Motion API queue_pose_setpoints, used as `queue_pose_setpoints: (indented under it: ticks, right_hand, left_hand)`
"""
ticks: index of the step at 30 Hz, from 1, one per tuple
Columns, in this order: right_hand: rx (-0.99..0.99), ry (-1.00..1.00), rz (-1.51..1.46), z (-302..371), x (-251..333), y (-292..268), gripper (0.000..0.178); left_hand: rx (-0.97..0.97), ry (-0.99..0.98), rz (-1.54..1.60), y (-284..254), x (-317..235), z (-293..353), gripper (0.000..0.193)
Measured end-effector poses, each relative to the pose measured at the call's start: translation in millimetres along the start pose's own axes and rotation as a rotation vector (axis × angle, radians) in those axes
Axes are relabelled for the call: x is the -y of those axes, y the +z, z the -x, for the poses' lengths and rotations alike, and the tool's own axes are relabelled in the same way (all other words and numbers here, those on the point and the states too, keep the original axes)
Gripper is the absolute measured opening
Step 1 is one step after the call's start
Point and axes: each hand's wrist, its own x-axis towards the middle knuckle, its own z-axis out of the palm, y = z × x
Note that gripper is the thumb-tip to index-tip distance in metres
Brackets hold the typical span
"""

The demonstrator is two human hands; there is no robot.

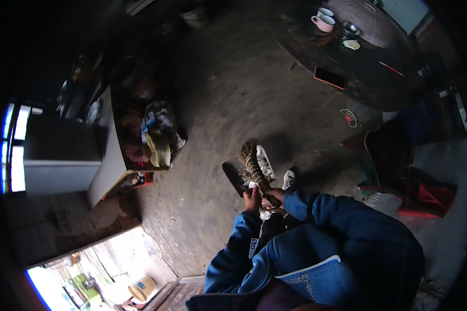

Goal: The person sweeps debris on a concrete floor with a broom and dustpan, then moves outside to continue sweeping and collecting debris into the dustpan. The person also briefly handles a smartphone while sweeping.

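Note:
My right hand [275,195] is wrapped round the lower end of a short hand broom [253,165] of tied straw, its bristles pointing away from me. Under and beside the broom is a dark dustpan [234,176], with a pale strip of whitish bits [265,163] along its right side. My left hand [252,199] is closed at the dustpan's near edge and seems to grip it; the handle is hidden. A small white patch shows by the left thumb, too small to name.
A light shoe [289,179] stands right of the dustpan. At far right is a dark round table [368,65] with a pink mug [323,23] and a phone [329,78]. Left stands a cabinet [109,140] with cloths [160,132]. Red bags [425,194] lie right; a bright doorway opens lower left.

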Motion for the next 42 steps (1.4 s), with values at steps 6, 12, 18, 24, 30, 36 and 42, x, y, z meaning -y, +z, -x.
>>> queue_pose_setpoints:
  ticks: [6, 12, 18, 24, 30, 36, 42]
  right_hand:
    - [0.059, -0.079, -0.344, 1, 38, -72, 0.034]
    - [0.003, -0.146, -0.595, 29, 67, -134, 0.021]
    - [-0.105, -0.336, -0.676, 75, 94, -162, 0.024]
    - [-0.208, -0.48, -0.821, 92, 116, -200, 0.032]
    - [-0.379, -0.568, -0.928, 105, 113, -228, 0.031]
    - [-0.53, -0.56, -1.126, 115, 98, -236, 0.027]
    - [-0.535, -0.555, -1.115, 116, 87, -236, 0.028]
  left_hand:
    - [0.009, -0.241, 0.14, 112, -58, -27, 0.03]
    - [0.227, -0.389, 0.074, 194, -67, -53, 0.026]
    - [0.54, -0.16, -0.438, 248, -80, -80, 0.035]
    - [0.662, 0.214, -1.326, 299, -126, -155, 0.038]
    - [0.516, 1.097, -1.462, 376, -211, -259, 0.054]
    - [0.529, 1.324, -1.719, 431, -239, -305, 0.075]
    - [0.629, 1.257, -1.8, 436, -238, -314, 0.077]
